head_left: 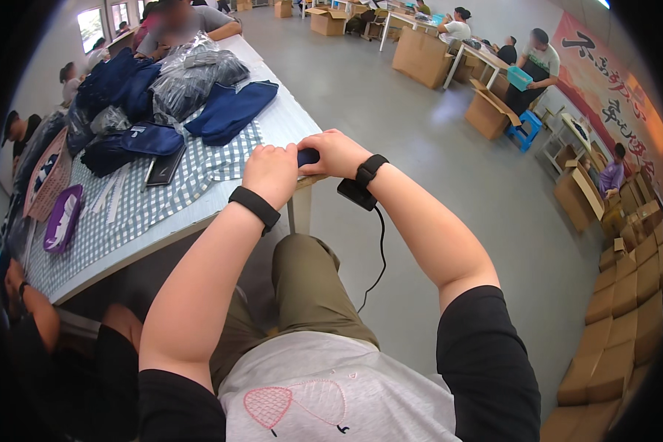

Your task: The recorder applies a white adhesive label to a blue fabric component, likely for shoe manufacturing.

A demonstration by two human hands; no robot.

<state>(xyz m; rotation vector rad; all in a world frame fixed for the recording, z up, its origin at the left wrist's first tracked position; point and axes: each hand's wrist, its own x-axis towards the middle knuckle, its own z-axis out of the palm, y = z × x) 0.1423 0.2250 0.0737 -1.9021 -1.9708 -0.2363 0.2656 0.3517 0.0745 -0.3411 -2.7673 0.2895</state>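
navy item (309, 157), grasped by the right hand (334, 153) beside the curled left hand (269, 174), whose own hold cannot be told, is positioned at the corner of the table (291, 120), presumably for steady support.

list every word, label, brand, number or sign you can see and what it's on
Wording left uncopied:
Reddish wall banner: large dark brushed characters.
Black flat packet: pale mark, too small to read.
Navy fabric piece: small pale mark, too small to read.
Grey shirt: tiny pink mark, unreadable.
Dark blue item held: no lettering visible.
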